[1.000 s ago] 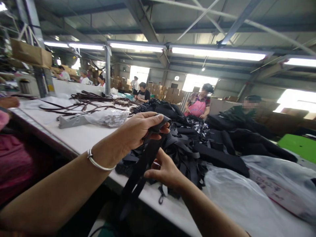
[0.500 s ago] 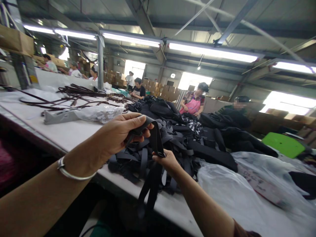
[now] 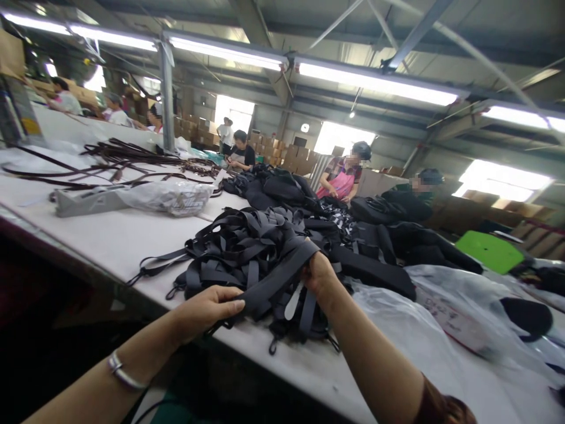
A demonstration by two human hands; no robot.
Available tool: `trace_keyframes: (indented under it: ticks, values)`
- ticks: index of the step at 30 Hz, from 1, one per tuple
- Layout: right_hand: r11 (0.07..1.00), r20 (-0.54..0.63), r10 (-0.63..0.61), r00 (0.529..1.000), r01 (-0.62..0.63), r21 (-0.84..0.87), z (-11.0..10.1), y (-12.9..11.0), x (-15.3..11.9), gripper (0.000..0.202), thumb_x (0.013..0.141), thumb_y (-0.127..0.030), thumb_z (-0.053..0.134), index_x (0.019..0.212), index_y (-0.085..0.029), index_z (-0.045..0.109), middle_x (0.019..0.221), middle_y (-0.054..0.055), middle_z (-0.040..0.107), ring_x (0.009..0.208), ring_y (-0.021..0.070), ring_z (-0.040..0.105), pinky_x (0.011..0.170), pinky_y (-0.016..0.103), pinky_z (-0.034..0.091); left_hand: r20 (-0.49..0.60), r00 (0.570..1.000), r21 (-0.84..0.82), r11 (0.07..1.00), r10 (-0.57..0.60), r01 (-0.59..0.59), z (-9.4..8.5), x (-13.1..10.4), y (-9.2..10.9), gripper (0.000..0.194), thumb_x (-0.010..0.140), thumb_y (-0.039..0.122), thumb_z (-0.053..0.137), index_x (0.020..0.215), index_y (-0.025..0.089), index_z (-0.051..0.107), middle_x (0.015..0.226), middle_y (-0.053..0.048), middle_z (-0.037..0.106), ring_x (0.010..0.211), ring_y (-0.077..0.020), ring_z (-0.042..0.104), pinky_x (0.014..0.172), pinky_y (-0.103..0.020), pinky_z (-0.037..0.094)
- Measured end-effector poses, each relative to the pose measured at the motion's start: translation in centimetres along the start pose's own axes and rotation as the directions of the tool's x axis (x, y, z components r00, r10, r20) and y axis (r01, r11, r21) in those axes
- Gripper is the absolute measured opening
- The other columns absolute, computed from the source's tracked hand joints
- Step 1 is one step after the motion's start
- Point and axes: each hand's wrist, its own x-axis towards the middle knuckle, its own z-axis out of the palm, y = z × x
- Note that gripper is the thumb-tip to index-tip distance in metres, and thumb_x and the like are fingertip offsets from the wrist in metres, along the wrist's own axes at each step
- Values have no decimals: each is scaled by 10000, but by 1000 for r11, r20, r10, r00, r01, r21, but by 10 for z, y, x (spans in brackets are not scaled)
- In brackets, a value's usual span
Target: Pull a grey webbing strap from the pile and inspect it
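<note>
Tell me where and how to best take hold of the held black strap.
Probably pinch the black strap at the lower left of its stretched span, where the left grip is, thumb on the upper flat face, coming from the left. The band is wide, thin and flat, and slants up to the right grip, which takes the other side.

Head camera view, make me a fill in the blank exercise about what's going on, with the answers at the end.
The left hand and right hand hold a strap, with the ____ one higher in view.
The bracelet is on the ____ wrist.
The panel beyond the plastic bag is bright ____.
The table has a ____ top.

Missing words: right; left; green; white.
</note>
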Motion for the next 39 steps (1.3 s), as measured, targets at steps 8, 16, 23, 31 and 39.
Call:
trace_keyframes:
  ticks: [8,16,23,31,39]
  values:
    - [998,301,-42,953,55,-34,33,-15,-42,466,784,-616,697,737,-167,582,595,22,657,354,74,410,308,172,227,85,995,-26,999,-45,47,4,18,-40,359,831,477,714,985,156,758,907,-55,751,820,-222,657,790,-291,493]
    - [830,587,-126,800,409,-379,50,-18,-79,361,871,-527,597,850,-174,667,693,23,695,465,114,528,379,187,353,192,956,63,969,223,-238,-18,13,-7,781,780,544,768,1431,204,503,1461,-137,526,1386,-328,439,1130,-409,362]
    - [531,750,-239,617,730,-431,56,-7,-84,197,915,-342,576,879,-206,714,792,-2,686,753,165,622,663,236,468,206,927,-113,949,312,-294,5,23,28,820,635,662,815,1234,128,648,1135,-145,711,1093,-361,630,943,-430,498]
    - [658,691,-224,688,629,-413,32,-12,-64,338,929,-467,547,859,-167,687,819,40,711,667,142,604,579,219,448,308,931,-266,958,194,-111,17,18,-13,505,715,433,845,1082,131,675,958,-142,773,920,-281,718,821,-357,531]
    - [762,578,-253,776,528,-376,27,-17,-60,401,841,-549,600,782,-162,688,771,63,720,630,154,621,523,223,463,174,967,-248,959,184,-138,35,7,-56,507,860,583,667,1093,134,626,808,-83,727,781,-203,666,745,-295,476]
